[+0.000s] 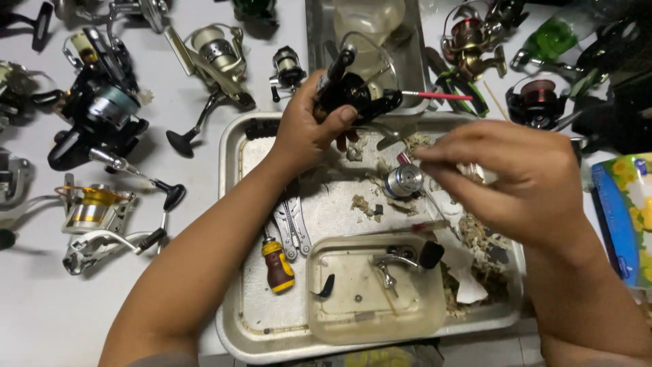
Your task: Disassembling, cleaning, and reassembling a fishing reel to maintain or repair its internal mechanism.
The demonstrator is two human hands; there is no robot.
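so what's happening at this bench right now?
A person is working over a metal tray. The left hand grips a black fishing reel body above the tray's far edge. The right hand hovers with fingers pinched just right of a silver spool lying in the tray; whether it pinches anything is unclear. Also in the tray: a yellow-handled screwdriver, folding pliers and a plastic tub of small parts. More reels lie on the table around it.

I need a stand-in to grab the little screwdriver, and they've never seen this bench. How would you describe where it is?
Start at the big metal tray in the middle of the table. Along its left side, just below the folding pliers, lies the screwdriver. It is the only stubby tool there with a yellow and dark red handle.
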